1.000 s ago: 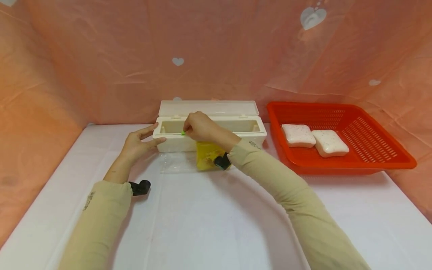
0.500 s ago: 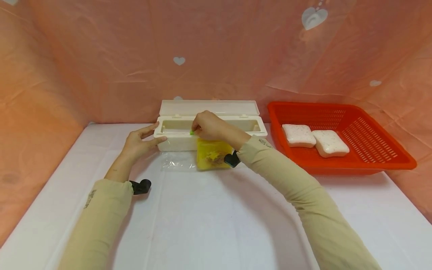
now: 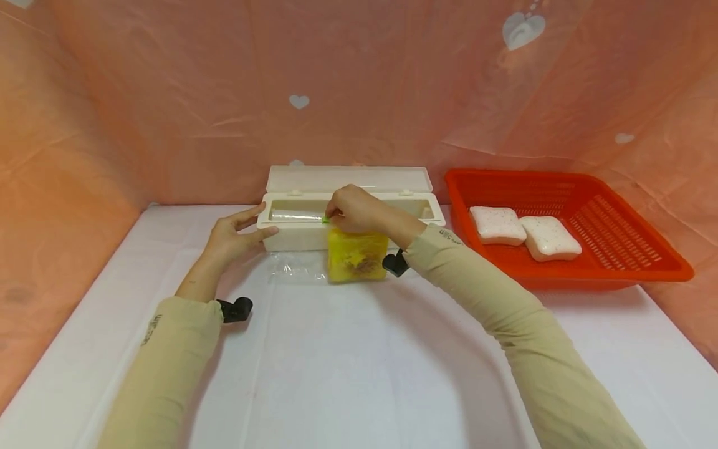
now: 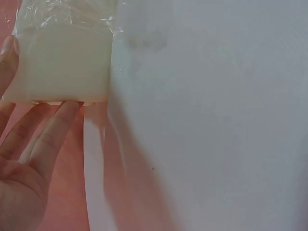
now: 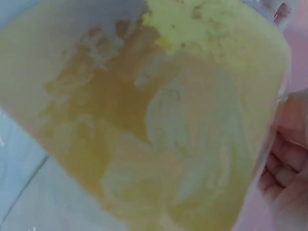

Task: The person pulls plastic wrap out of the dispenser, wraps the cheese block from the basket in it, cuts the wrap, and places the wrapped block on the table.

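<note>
A white cling film dispenser (image 3: 297,239) stands near the back of the table, its lid (image 3: 348,179) tipped back. My left hand (image 3: 227,242) grips its left end, thumb at the front; the left wrist view shows this hand's fingers (image 4: 50,139) at the end face. With curled fingers, my right hand (image 3: 359,211) pinches the small green slider (image 3: 325,220) on the front rim. Clear film (image 3: 294,265) comes down in front of the dispenser, with a yellow square soap-like block (image 3: 357,259) at it. That block (image 5: 134,120) fills the right wrist view.
To the right stands a red plastic basket (image 3: 594,275) holding two white speckled square blocks (image 3: 550,237). A film roll (image 3: 296,215) shows inside the dispenser. Behind everything hangs a pink cloth (image 3: 359,81); the table cover (image 3: 336,362) is white.
My right hand has slid the green slider rightward along the dispenser's front rim, uncovering more of the yellow block. The left hand has stayed at the dispenser's left end.
</note>
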{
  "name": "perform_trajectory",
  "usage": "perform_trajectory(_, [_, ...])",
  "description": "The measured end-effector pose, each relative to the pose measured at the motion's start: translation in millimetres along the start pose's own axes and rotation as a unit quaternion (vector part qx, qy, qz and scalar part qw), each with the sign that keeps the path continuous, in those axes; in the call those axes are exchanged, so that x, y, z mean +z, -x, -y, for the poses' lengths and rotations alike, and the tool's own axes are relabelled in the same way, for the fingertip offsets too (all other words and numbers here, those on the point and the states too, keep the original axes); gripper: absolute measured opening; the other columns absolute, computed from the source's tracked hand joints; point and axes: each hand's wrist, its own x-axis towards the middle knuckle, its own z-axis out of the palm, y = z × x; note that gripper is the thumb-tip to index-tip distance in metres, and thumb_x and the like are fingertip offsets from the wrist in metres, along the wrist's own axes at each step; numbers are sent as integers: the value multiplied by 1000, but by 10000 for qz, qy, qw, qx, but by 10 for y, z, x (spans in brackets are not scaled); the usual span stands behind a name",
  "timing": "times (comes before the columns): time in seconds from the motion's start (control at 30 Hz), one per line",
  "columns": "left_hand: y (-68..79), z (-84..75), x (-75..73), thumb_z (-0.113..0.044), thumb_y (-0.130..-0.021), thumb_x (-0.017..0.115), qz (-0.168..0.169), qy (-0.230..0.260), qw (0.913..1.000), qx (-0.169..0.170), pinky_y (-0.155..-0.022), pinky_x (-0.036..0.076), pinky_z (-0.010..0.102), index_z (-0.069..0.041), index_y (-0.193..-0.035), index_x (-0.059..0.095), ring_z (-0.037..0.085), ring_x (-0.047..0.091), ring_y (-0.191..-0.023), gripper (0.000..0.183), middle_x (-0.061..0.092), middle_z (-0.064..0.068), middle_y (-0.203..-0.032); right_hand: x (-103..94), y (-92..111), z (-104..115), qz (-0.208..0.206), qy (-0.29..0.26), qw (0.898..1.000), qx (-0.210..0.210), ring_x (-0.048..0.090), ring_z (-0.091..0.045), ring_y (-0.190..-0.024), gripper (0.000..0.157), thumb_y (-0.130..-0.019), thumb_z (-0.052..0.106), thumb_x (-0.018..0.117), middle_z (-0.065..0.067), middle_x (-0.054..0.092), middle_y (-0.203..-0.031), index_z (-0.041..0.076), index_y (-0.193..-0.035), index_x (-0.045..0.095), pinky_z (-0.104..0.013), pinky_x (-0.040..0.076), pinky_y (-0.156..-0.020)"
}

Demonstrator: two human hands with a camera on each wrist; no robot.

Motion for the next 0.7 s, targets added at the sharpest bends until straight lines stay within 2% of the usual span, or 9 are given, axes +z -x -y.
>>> perform_trajectory(0.07, [-7,-9,-6,-38,-83,74,12,-21,10000,-32,-90,44,17,-20,-146,38,29,33,-140,75,42,14,-147,-7,-2,-7,5,-7,10000,-3,54,-21,-75,20,-87,1,57,-10,73,-88,3,-94,76,-29,44,-74])
perform_trajectory(0.2, [3,3,-20,-41,-83,73,53,-78,9998,-163,-105,39,36,-21,-147,36,29,29,-142,77,41,16,-148,14,-32,-14,48,-330,9993,146,62,-23,-85,18,-89,3,60,-12,73,-96,2,-99,75,-29,50,-82])
perform_trajectory(0.23, [1,14,-23,-41,-83,73,88,-66,9998,-179,-107,38,38,-21,-148,35,29,28,-143,77,40,16,-148,26,-42,-20,53,-421,9989,197,63,-22,-87,18,-89,3,61,-11,73,-97,2,-99,75,-29,50,-84])
perform_trajectory(0.33, [0,40,-35,-43,-83,73,182,-68,9996,-196,-103,41,31,-22,-148,34,27,29,-143,79,38,14,-150,64,-61,-34,-14,-669,9973,293,65,-22,-91,16,-89,4,62,-11,73,-98,2,-100,75,-28,50,-86])
perform_trajectory(0.4, [-11,44,-42,-43,-83,73,238,-29,9996,-174,-96,43,22,-21,-148,34,26,31,-141,80,38,13,-150,71,-61,-33,-86,-760,9966,306,65,-20,-90,15,-89,5,63,-10,73,-97,3,-99,75,-27,50,-86])
perform_trajectory(0.47, [-21,30,-52,-42,-83,73,268,26,9995,-166,-92,43,18,-21,-149,34,25,36,-139,79,38,13,-150,70,-69,-28,-161,-847,9958,309,65,-20,-90,14,-89,5,64,-10,73,-97,3,-98,75,-27,50,-86])
perform_trajectory(0.57, [-11,-11,-43,-40,-85,71,320,141,9990,-272,-99,42,26,-21,-149,32,26,40,-135,78,35,15,-152,78,-81,-27,-193,-991,9943,344,65,-20,-90,14,-89,7,65,-10,73,-97,3,-99,75,-27,50,-86])
perform_trajectory(0.7, [27,-70,-9,-41,-87,66,245,-4,9993,-273,-111,32,41,-21,-150,30,28,34,-139,75,33,14,-153,98,-114,-29,-168,-1117,9925,475,65,-19,-90,15,-89,9,65,-9,73,-98,3,-100,74,-25,50,-85])
